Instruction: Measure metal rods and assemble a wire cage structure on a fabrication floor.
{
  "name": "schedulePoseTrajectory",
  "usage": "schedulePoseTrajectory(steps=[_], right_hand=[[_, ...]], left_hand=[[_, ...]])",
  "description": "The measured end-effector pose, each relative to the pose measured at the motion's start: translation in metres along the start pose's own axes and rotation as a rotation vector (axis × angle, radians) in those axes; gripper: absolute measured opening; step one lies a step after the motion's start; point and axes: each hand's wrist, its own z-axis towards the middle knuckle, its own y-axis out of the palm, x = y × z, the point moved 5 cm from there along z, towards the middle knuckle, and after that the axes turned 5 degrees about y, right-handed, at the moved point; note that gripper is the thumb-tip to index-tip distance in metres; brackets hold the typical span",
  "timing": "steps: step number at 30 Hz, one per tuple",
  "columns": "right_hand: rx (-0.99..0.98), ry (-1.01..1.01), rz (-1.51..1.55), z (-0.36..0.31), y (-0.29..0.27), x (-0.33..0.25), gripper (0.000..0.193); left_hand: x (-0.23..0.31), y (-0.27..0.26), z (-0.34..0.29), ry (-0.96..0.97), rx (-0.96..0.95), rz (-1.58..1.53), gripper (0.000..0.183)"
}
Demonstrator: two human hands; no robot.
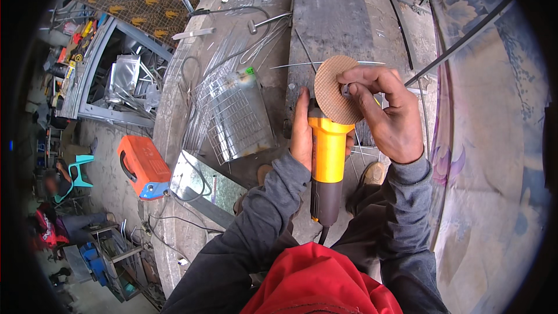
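Note:
In front of me is a yellow and dark grey angle grinder, its head pointing away and its cord end toward me. My left hand is wrapped round the grinder's body from the left, with fingertips showing on the right side. A round tan disc with a cross-hatched face sits on the grinder's head. At the disc's centre, the thumb and forefinger of my right hand pinch a small metal nut, partly hidden by the fingers.
A dark plank bench runs ahead. Left of it lie a hammer, thin metal rods and a wire grid over a shiny metal sheet. An orange welding machine stands farther left; a patterned cloth hangs at right. Another person sits far left.

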Motion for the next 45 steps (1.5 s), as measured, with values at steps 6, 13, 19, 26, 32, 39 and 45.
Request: schedulePoseTrajectory(steps=[6, 13, 19, 26, 32, 39, 45], right_hand=[[-0.043, 0.020, -0.111, 0.003, -0.002, 0.004, 0.020], [-0.066, -0.177, -0.181, 0.003, -0.002, -0.001, 0.024], [-0.132, -0.134, -0.218, 0.000, -0.006, -0.004, 0.028], [-0.147, -0.057, -0.302, 0.000, -0.008, -0.002, 0.031], [-0.111, -0.118, -0.309, -0.001, -0.010, 0.000, 0.036], [-0.065, -0.078, -0.379, 0.001, -0.015, -0.005, 0.036], [-0.103, -0.012, -0.528, 0.002, -0.019, 0.004, 0.035]], left_hand=[[0.000, 0.000, -0.002, 0.002, -0.001, 0.008, 0.100], [-0.001, -0.002, -0.001, -0.008, -0.016, -0.011, 0.100], [-0.001, -0.001, -0.001, -0.010, 0.001, -0.006, 0.099], [-0.002, -0.004, 0.001, -0.013, 0.014, 0.005, 0.098], [-0.001, -0.001, 0.002, -0.011, -0.014, -0.012, 0.098], [-0.002, -0.004, 0.005, 0.006, -0.042, -0.034, 0.099], [0.000, -0.005, 0.005, 0.032, -0.016, 0.015, 0.100]])
